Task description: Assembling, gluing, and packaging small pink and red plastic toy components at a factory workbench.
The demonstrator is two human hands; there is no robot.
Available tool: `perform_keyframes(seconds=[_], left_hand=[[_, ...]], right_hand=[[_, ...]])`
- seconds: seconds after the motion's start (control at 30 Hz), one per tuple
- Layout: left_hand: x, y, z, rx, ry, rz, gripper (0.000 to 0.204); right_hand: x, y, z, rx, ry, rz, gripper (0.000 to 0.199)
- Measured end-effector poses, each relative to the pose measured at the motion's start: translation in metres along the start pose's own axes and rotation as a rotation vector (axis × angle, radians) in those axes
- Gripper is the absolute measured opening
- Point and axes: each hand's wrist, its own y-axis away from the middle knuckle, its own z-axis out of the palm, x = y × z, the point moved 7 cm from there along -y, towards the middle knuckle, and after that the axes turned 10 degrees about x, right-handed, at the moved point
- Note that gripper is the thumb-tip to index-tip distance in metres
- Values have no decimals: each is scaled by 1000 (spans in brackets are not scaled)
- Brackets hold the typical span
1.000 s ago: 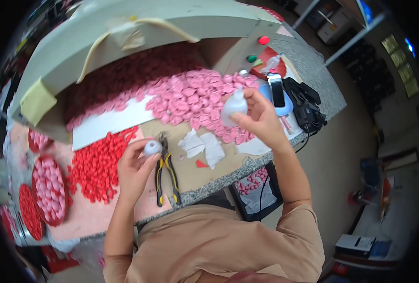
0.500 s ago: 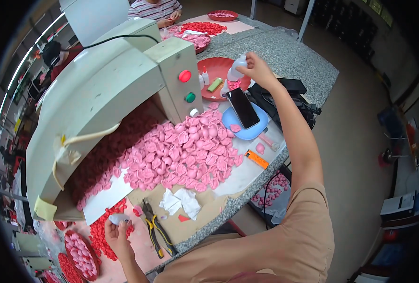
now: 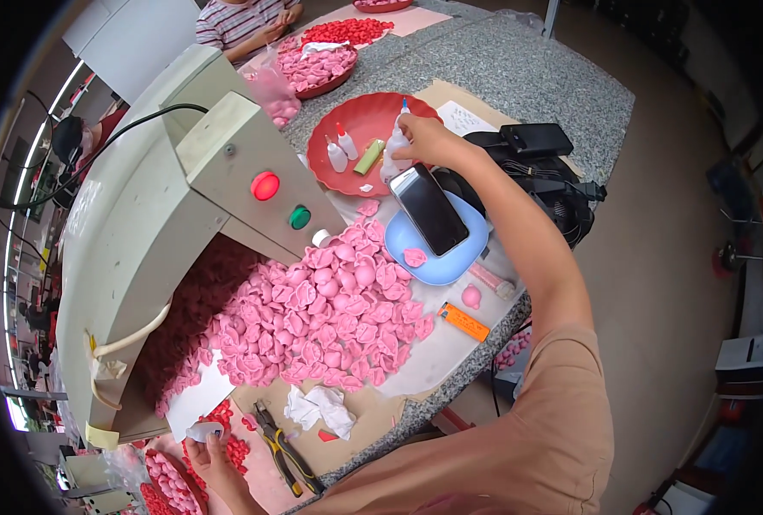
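At the far side of the table, my right hand (image 3: 428, 142) grips a translucent squeeze bottle (image 3: 398, 144) with a blue tip, over the edge of a scalloped red tray (image 3: 325, 176). Two small white bottles (image 3: 337, 157), one red-capped, and a green block (image 3: 369, 158) lie in that tray. Low on the left, my left hand (image 3: 211, 462) is closed around a small translucent bottle (image 3: 203, 431). Beside it are red pieces (image 3: 235, 451) and yellow-black pliers (image 3: 283, 448). Between my hands spreads a heap of pink shell-like pieces (image 3: 330, 300).
A grey machine (image 3: 154, 163) with red and green buttons covers the left. A phone (image 3: 433, 210) rests on a blue dish (image 3: 450, 270). An orange cutter (image 3: 465, 322), white tissue (image 3: 321, 410) and black bag (image 3: 562, 202) lie around. Another person (image 3: 248, 26) sits across the table.
The view has shifted. My right hand has come down to a blue-tipped bottle; earlier it held a larger-looking white bottle above the tray. My left hand still holds the small bottle.
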Motion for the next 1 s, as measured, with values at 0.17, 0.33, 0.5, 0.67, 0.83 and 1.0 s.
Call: perform_keyframes(seconds=[0.17,0.33,0.5,0.67,0.83,1.0], left_hand=[[-4,-3,3,-33,-9,10,33],[0,-4,15,-64,-3,22,35],[-3,-9,14,-69,-17,8,35],[-9,-18,8,-19,-71,13,35],[-8,-14,30,-84,-48,6,28],[-6,-10,32,-80,-69,32,25]], right_hand=[[-8,-5,7,-48,20,-21,50],[-4,-5,15,-78,84,-46,49],[-6,3,4,-61,62,-24,49],[-47,-10,-33,86,34,-151,40],[-82,-47,-21,39,14,-293,29],[-59,-82,34,-146,252,-274,29]])
